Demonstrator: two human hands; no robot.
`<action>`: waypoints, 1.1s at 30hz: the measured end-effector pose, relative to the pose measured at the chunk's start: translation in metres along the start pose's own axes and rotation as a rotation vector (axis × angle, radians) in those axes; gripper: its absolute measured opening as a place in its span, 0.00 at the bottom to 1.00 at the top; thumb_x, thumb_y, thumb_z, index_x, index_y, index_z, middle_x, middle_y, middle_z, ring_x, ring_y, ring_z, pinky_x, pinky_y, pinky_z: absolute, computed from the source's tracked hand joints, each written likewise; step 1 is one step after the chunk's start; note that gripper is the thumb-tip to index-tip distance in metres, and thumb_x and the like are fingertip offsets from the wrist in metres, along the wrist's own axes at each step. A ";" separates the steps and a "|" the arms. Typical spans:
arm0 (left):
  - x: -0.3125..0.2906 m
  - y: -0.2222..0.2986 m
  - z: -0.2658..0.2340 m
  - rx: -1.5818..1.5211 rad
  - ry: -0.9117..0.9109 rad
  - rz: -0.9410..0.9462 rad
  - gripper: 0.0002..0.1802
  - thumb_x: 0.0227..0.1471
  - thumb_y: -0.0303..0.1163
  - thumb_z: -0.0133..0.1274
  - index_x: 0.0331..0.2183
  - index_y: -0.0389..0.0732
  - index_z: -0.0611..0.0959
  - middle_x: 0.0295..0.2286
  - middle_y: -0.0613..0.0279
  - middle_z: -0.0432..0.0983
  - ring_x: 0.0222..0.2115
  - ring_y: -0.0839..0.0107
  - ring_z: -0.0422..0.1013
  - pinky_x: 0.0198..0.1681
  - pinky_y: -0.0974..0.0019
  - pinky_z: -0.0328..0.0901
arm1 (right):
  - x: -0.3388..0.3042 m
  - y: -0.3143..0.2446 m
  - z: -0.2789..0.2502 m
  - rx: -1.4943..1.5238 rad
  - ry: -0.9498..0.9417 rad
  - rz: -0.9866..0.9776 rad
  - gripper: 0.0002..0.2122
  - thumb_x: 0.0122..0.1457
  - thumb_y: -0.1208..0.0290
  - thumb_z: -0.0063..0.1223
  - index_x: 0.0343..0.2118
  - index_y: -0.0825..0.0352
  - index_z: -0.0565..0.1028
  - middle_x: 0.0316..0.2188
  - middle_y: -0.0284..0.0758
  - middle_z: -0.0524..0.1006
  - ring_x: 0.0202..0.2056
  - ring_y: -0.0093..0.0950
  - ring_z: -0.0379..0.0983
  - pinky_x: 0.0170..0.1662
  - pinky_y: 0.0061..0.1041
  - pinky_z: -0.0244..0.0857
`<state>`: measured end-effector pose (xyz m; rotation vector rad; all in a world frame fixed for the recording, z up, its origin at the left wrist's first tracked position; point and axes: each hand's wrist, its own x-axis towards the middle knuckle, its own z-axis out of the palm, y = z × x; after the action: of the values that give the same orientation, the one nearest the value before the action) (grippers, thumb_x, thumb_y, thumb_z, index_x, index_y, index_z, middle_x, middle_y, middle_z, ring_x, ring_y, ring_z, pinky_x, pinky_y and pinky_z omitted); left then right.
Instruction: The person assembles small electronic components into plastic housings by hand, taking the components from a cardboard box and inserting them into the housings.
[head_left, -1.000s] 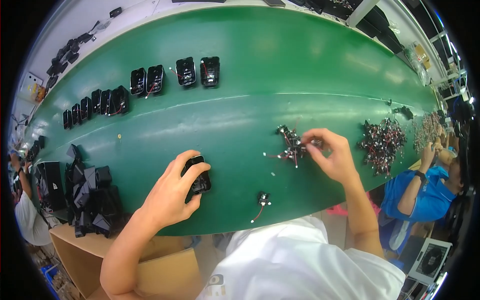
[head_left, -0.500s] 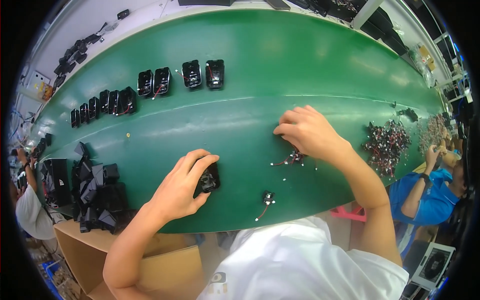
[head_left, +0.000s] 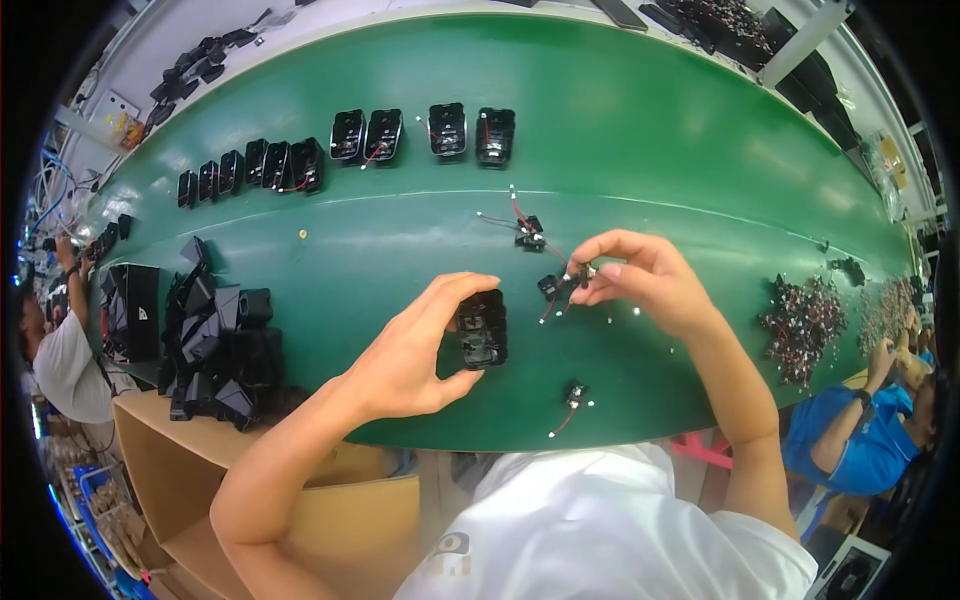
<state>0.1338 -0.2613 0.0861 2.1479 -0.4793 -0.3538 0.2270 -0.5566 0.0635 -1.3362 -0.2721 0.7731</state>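
The carrying surface is a green table [head_left: 640,110], a pale line running across it from left to right. Far left to centre stands a row of ten black housings [head_left: 384,134], most showing red-and-white leads, spacing uneven. Near left lies a heap of black angular pieces [head_left: 205,330], beside a large black box [head_left: 145,310]; a small yellowish ring [head_left: 303,234] lies beyond the heap. At centre lies a wired black module [head_left: 529,233]; a single wired part [head_left: 575,394] lies near the near edge. A dense wired heap [head_left: 803,325] occupies the right.
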 end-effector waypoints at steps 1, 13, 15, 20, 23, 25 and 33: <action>0.000 -0.001 0.001 -0.054 0.012 0.005 0.45 0.41 0.23 0.65 0.60 0.43 0.64 0.55 0.52 0.65 0.53 0.53 0.69 0.52 0.57 0.68 | 0.000 0.002 0.001 0.095 -0.034 0.016 0.12 0.62 0.79 0.54 0.48 0.75 0.74 0.44 0.39 0.77 0.41 0.26 0.79 0.49 0.27 0.74; 0.004 0.007 0.001 -0.257 0.135 0.072 0.42 0.41 0.28 0.67 0.58 0.40 0.68 0.53 0.57 0.71 0.51 0.60 0.71 0.48 0.60 0.69 | -0.003 -0.004 0.053 -0.154 -0.108 -0.320 0.15 0.51 0.86 0.63 0.44 0.71 0.80 0.44 0.45 0.81 0.44 0.31 0.80 0.50 0.29 0.74; 0.003 0.009 0.001 -0.237 0.154 0.083 0.42 0.41 0.28 0.68 0.57 0.40 0.69 0.52 0.57 0.71 0.50 0.61 0.71 0.47 0.60 0.69 | -0.003 -0.012 0.063 -0.467 -0.003 -0.531 0.12 0.49 0.86 0.64 0.39 0.70 0.81 0.40 0.42 0.82 0.42 0.31 0.80 0.46 0.28 0.75; 0.003 0.012 0.003 -0.224 0.212 0.138 0.42 0.39 0.30 0.70 0.57 0.40 0.70 0.50 0.57 0.72 0.46 0.63 0.72 0.44 0.61 0.69 | -0.010 -0.008 0.080 -0.669 0.092 -0.684 0.10 0.47 0.85 0.67 0.33 0.69 0.80 0.41 0.41 0.78 0.36 0.31 0.79 0.41 0.27 0.76; 0.003 0.013 0.000 -0.184 0.203 0.163 0.43 0.39 0.31 0.71 0.57 0.39 0.70 0.49 0.56 0.73 0.45 0.63 0.72 0.44 0.61 0.69 | -0.007 0.000 0.084 -0.713 0.098 -0.744 0.11 0.46 0.85 0.68 0.33 0.69 0.80 0.41 0.39 0.76 0.35 0.32 0.79 0.39 0.27 0.75; 0.005 0.014 -0.001 -0.185 0.190 0.165 0.43 0.39 0.32 0.71 0.57 0.39 0.69 0.49 0.56 0.73 0.45 0.62 0.72 0.44 0.61 0.69 | -0.007 0.000 0.084 -0.667 0.110 -0.746 0.11 0.46 0.86 0.68 0.33 0.69 0.80 0.39 0.38 0.75 0.35 0.31 0.78 0.38 0.27 0.74; 0.005 0.013 -0.002 -0.193 0.021 0.098 0.50 0.37 0.32 0.73 0.61 0.37 0.67 0.53 0.53 0.71 0.51 0.62 0.71 0.48 0.61 0.68 | -0.010 -0.003 0.074 -0.653 -0.010 -0.696 0.10 0.45 0.86 0.68 0.31 0.67 0.80 0.36 0.36 0.76 0.35 0.29 0.75 0.36 0.26 0.72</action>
<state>0.1362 -0.2691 0.0978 1.9326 -0.5154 -0.3092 0.1765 -0.5063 0.0875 -1.6867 -0.9990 0.0859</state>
